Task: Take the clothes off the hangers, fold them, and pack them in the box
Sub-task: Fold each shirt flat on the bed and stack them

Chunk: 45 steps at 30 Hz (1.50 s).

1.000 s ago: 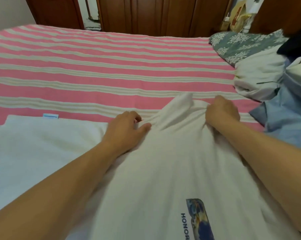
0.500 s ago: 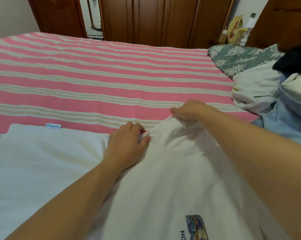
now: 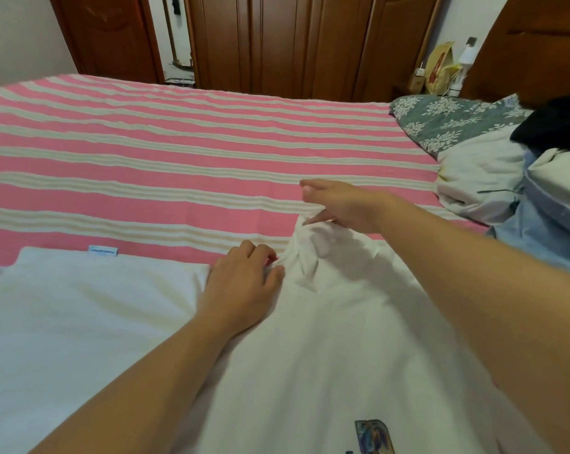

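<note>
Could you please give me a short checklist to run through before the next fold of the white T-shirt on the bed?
1. Left hand has a grip on the white cotton T-shirt with a printed logo: ok, fingers curl into the bunched cloth.
2. Right hand has a grip on the shirt's far edge: ok, fingertips pinch a raised tip.
3. Shirt is off its hanger: ok, none shows.
4. Shirt lies flat: not ok, it is bunched between the hands.
5. Pink and cream striped bed cover beyond the hands is free: ok.
6. Box is within reach: cannot tell, none in view.
</note>
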Tool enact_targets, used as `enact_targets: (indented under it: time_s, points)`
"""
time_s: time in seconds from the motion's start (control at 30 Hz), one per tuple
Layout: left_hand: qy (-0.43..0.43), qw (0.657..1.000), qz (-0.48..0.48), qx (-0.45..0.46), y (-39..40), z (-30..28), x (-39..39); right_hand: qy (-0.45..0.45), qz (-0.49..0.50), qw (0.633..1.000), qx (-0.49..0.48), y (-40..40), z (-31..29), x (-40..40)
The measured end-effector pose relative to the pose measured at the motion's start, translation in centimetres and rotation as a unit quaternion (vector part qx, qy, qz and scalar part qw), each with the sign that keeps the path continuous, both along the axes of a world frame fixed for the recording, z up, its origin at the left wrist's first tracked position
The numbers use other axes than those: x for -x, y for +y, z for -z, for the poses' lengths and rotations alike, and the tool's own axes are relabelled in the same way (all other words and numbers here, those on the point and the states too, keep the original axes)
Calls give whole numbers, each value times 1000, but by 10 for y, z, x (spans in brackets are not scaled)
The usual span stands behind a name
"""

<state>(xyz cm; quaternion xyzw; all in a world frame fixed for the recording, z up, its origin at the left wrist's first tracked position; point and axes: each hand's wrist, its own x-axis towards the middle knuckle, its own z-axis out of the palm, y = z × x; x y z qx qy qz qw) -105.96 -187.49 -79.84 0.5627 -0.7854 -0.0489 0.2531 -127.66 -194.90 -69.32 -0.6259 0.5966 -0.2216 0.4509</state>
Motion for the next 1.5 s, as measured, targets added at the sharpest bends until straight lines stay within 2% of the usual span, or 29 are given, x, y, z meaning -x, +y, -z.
enact_targets:
  time_s: [0.03, 0.1, 0.13, 0.17, 0.27, 0.37, 0.43, 0.53, 0.6, 0.67, 0.73, 0.77, 0.83, 1.0, 1.03, 1.13, 1.17, 1.23, 1.27, 1.3, 1.33, 1.37, 1.4, 1.43, 1.47, 1.5]
  points:
    - [-4, 1000, 2, -4, 0, -1, 0, -19, 22, 999, 24, -1, 4, 9]
    - [-24, 999, 2, -23, 1, -4, 2, 13, 102, 987, 123, -4, 14, 32]
    - [-36, 998, -1, -47, 0, -7, 3, 33, 131, 981, 137, -4, 18, 46]
    - [-48, 996, -4, -81, -2, -12, 6, 34, 136, 983, 120, -1, 24, 58]
    - [-57, 976, 20, -208, -22, -38, 20, 1, 60, 998, 19, 10, 42, 83]
    - [-38, 968, 87, -233, -49, -71, 41, -52, 27, 998, -10, 15, 45, 76]
    - [-85, 959, 112, -246, -61, -83, 59, 6, 0, 1000, 28, 14, 42, 70]
    - [-141, 930, 100, -324, -73, -84, 75, 155, -71, 983, 73, 5, 39, 67]
    - [-105, 921, 82, -367, -75, -83, 79, 231, -75, 964, 106, -4, 43, 74]
    - [-55, 917, 89, -386, -76, -82, 79, 306, -69, 932, 180, -14, 45, 83]
    - [-41, 922, 105, -371, -78, -83, 75, 333, -59, 911, 236, -16, 35, 89]
    - [-38, 928, 104, -355, -80, -84, 70, 328, -54, 911, 245, -15, 24, 91]
    - [-31, 943, 99, -317, -85, -90, 56, 279, -29, 934, 222, -10, 0, 95]
    - [-108, 976, 86, -166, -93, -106, 19, 229, 1, 956, 182, -2, -29, 95]
    - [-103, 980, 81, -152, -92, -107, 16, 182, 14, 968, 173, -3, -31, 91]
    - [-60, 984, 52, -161, -87, -103, 18, -56, 45, 989, 127, -4, -35, 73]
    - [-22, 983, 41, -180, -85, -99, 20, -108, 46, 986, 119, -4, -32, 68]
    - [67, 973, 15, -219, -80, -86, 22, -130, 48, 982, 127, -4, -21, 58]
    - [111, 965, 1, -238, -76, -78, 22, -103, 50, 983, 145, -5, -15, 55]
    - [146, 957, -10, -252, -72, -70, 21, -23, 45, 984, 171, -10, -9, 55]
    - [170, 951, -20, -256, -67, -60, 19, 117, 24, 972, 201, -16, -3, 56]
    - [182, 951, -26, -250, -63, -52, 18, 279, 2, 933, 226, -20, 3, 56]
    - [190, 951, -31, -240, -60, -46, 18, 400, -15, 882, 250, -24, 10, 57]
    - [205, 950, -35, -234, -60, -42, 19, 450, -12, 848, 278, -28, 17, 57]
    - [231, 942, -38, -239, -60, -41, 19, 445, 13, 840, 310, -27, 22, 54]
    - [271, 927, -37, -258, -60, -42, 20, 392, 61, 858, 328, -24, 25, 51]
